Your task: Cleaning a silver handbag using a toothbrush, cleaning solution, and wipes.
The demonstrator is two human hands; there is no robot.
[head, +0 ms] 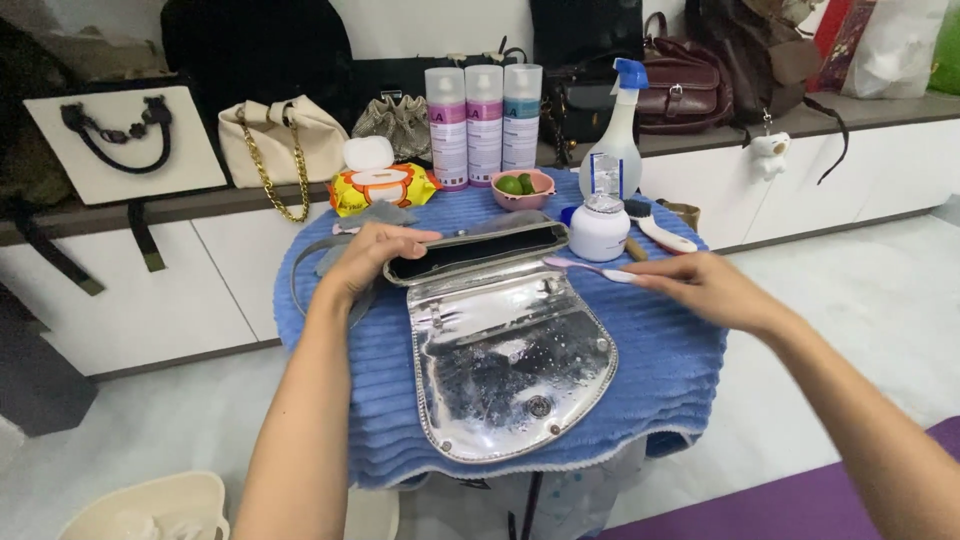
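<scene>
Silver metallic bag [505,345] lies flat at centre of the blue ribbed towel [670,360] covering a small table, flap thrown open toward the viewer; long axis runs 12 to 6, rounded flap end at 6, open mouth at 12. Snap stud on flap near 6, wet droplets on the shiny inside. Left hand [372,255] at 10 of the bag, fingers pressed together and laid along the top rim of the mouth, thumb underneath, gripping the edge. Right hand [700,285] at 2, fingers pinching the handle of a small pink-white brush [588,267]; brush long axis about 3 to 9, head pointing to 9, tip touching the bag's upper right corner. Behind at 12: 3 spray cans [485,122], pink bowl [522,188] with green fruit, trigger spray bottle [612,135], white jar [598,228], wipes pack [382,186]. Handbags on shelf beyond
</scene>
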